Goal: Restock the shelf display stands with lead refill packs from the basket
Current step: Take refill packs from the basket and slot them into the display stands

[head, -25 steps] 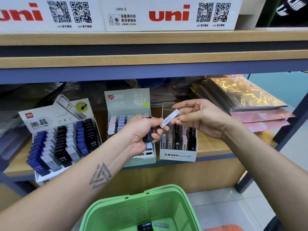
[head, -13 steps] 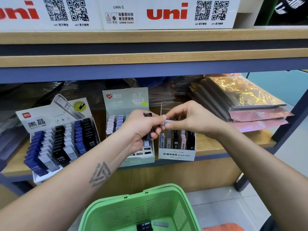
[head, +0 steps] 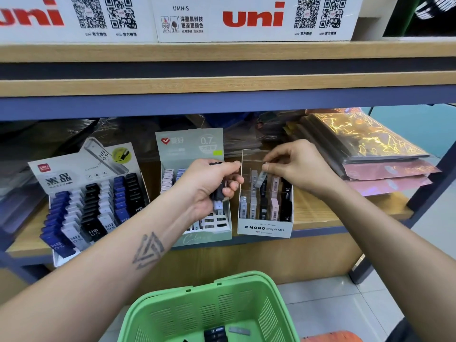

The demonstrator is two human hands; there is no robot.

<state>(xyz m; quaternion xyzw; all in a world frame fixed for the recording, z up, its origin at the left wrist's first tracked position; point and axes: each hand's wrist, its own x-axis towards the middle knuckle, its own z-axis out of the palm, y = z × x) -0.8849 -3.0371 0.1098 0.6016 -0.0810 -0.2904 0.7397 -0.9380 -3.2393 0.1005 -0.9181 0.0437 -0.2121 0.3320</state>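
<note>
Bright, even light; wide-angle bowing at the edges, glare on the foil packs [head: 365, 137], perhaps slight blur.

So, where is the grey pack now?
In the head view, right of centre: the right hand pinches the grey pack over the MONO stand.

Shelving: a unit with wood-grain boards [head: 222, 51] edged by blue-grey metal rails [head: 222, 102].
Upper board: carries white cartons [head: 254, 18] printed with red "uni" lettering and QR codes.
Lower board: holds a stack of glossy wrapped packets [head: 365, 141], gold-marbled on top and pink beneath, at its right end; clear plastic-wrapped goods [head: 61, 134] lie in shadow at the back.
Frame: a dark upright leg [head: 429, 188] slants down at the right.
Floor: pale tiles [head: 333, 304] with thin grout lines.
Wall: a teal surface [head: 419, 124] shows behind the right end.
Light: even and soft, dimmer under the upper board.
</note>
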